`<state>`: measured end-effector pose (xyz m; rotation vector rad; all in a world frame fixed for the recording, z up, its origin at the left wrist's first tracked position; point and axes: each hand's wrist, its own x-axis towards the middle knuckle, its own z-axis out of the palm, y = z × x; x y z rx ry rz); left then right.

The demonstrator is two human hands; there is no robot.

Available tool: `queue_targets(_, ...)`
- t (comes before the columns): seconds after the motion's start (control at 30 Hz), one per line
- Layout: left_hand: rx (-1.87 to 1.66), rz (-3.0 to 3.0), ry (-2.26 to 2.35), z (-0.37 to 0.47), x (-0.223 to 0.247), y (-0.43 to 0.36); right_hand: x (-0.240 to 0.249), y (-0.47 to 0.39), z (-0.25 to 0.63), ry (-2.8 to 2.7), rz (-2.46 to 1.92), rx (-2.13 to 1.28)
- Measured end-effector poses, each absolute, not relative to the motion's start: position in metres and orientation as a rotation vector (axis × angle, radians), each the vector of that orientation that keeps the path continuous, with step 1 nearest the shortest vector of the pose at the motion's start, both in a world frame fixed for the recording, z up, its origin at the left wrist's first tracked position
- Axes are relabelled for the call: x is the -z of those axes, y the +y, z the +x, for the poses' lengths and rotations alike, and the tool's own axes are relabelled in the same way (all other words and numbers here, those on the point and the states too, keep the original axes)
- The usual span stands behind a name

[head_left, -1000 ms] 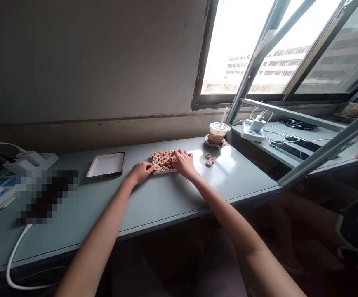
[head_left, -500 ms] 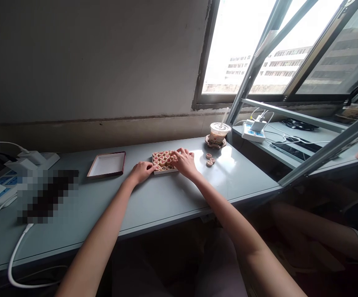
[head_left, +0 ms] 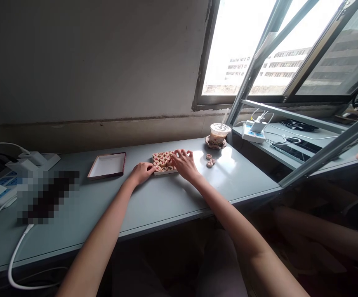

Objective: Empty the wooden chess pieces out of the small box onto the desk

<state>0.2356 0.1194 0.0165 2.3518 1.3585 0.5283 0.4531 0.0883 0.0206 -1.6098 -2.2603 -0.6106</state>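
Note:
A shallow box (head_left: 166,173) on the grey table holds several round wooden pieces (head_left: 163,163) with red or dark characters, set in rows. My left hand (head_left: 142,172) rests at the box's left edge, its fingers closed on that edge. Over the right part of the box is my right hand (head_left: 184,164), fingers bent and apart, touching or just above the pieces; it hides the ones beneath it. To its right, three loose round pieces (head_left: 210,163) lie close together on the table.
An open box lid (head_left: 108,165) lies at the left. A drink cup (head_left: 219,134) with a straw stands at the back right. Power strips (head_left: 12,177) and a blurred-out dark object (head_left: 50,196) are far left. Metal bars rise at the right, near another person's leg (head_left: 324,235).
My right hand has shifted slightly, with its fingers a little more spread. The person at the right has moved a leg a little. My left hand stays at the box.

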Motion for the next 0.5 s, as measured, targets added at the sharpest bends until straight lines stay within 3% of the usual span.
queue_targets(0.5,-0.529,2.363,1.373,0.236,-0.0172,0.119,-0.0246,0.0909,0.4568,-2.22,-1.636,0.475)
